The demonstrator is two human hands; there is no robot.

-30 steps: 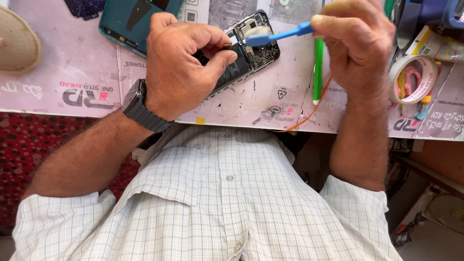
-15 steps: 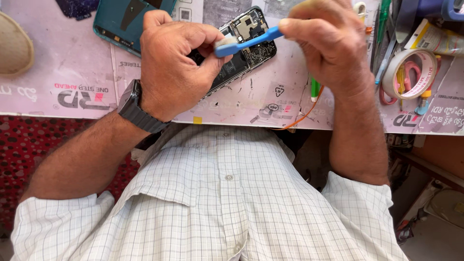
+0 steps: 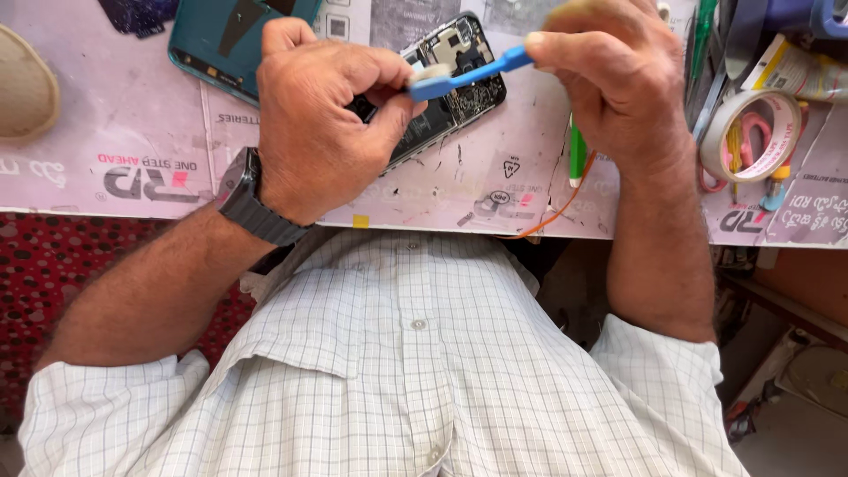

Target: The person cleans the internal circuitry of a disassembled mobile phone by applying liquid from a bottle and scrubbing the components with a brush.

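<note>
My left hand (image 3: 322, 119), with a dark watch on its wrist, grips an opened phone (image 3: 455, 84) that lies tilted on the worktop, its circuit boards and camera module exposed. My right hand (image 3: 609, 84) pinches the handle of a blue brush (image 3: 468, 75). The brush's pale bristle head rests over the phone's inside, right by my left thumb. Most of the phone's lower half is hidden under my left hand.
A teal phone back cover (image 3: 225, 40) lies at the far left of the worktop (image 3: 132, 132). A green pen (image 3: 577, 155) and an orange wire (image 3: 556, 212) sit under my right wrist. A tape roll (image 3: 751, 132), small tools and packets crowd the right side.
The brush head has slid left across the phone's inside toward my left thumb, and my right hand followed it left. My left hand kept its hold on the phone.
</note>
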